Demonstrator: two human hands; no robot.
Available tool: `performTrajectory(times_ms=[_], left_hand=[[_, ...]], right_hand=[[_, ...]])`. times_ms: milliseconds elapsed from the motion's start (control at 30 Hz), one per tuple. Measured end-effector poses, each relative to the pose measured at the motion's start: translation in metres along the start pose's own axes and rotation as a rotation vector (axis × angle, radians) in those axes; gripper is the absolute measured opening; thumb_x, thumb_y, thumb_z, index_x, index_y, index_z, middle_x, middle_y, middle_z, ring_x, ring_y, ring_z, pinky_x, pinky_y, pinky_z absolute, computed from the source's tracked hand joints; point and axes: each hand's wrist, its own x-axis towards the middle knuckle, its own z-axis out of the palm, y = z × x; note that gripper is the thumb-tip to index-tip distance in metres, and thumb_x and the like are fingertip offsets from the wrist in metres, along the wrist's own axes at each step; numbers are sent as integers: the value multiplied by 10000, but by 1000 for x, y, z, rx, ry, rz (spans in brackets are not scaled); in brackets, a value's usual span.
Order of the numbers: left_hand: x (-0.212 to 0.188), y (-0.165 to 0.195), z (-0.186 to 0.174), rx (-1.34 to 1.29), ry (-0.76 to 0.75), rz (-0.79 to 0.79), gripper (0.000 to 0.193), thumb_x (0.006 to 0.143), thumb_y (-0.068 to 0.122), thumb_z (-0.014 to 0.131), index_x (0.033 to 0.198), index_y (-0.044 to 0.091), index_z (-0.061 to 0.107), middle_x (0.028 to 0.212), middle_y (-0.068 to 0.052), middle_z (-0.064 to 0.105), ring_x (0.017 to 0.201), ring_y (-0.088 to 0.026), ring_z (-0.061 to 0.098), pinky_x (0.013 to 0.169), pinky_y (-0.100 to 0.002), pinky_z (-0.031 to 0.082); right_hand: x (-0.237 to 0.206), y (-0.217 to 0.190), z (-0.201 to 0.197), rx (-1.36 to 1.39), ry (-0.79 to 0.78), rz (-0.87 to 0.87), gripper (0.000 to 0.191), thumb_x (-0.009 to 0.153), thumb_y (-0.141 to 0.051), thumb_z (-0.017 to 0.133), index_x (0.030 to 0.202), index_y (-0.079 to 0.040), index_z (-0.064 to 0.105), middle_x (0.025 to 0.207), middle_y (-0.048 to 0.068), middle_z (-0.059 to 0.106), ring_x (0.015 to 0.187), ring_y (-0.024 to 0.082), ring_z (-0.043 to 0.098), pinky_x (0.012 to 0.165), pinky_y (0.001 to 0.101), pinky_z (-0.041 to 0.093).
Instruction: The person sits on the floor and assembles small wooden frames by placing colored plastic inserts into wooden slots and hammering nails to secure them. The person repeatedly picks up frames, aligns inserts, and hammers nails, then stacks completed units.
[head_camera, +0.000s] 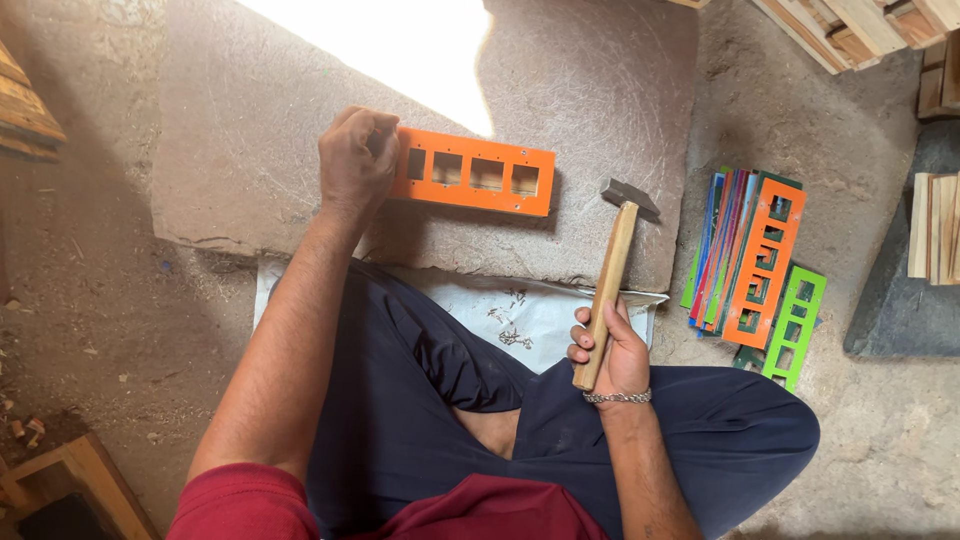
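left hand, at eleven o'clock, pinches fingers together on the flat orange slotted panel's end atop rough stone, while right hand grips a wooden-handled hammer.

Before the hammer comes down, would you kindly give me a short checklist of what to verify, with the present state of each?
1. Orange frame lies flat on the stone slab: ok.
2. Left hand steadies the frame at its left end: ok.
3. A nail is set upright under the left fingers: cannot tell, the fingers hide it.
4. Right hand grips the hammer low on its wooden handle: ok.
5. Hammer head is over the frame's left end: not ok, it is to the right of the frame.
6. Spare nails lie within reach on the white sheet: ok.
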Motion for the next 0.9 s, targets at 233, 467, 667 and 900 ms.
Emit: performTrajectory(times_ms=[233,467,667,900], left_hand=[[1,7,0,-9,38,11,52,964,45,729,914,34,733,953,-103,716,841,-204,716,714,-333,616],[-2,9,-7,-81,31,10,46,911,12,733,933,40,762,971,-88,723,860,-173,739,747,-285,641],[1,3,-1,-107,23,-29,78,921,72,788,861,48,745,948,-85,721,803,-155,741,685,-260,646],[2,-6,6,-97,42,-29,56,908,47,758,867,85,749,948,-65,737,831,-144,734,701,-251,653]], right_hand=[[-1,-4,9,25,-7,16,240,1078,-239,481,1309,-180,506,982,74,581,668,109,531,538,243,473],[-11,12,32,-603,204,-223,673,999,-95,502,1618,-195,256,745,43,546,480,79,495,357,239,432],[-27,27,59,-966,48,-342,757,980,-76,579,1644,-119,216,733,34,600,479,49,516,354,222,446],[-19,30,103,-1402,-191,-638,702,1015,-108,652,1642,-82,338,1247,249,640,1011,280,633,781,369,546]])
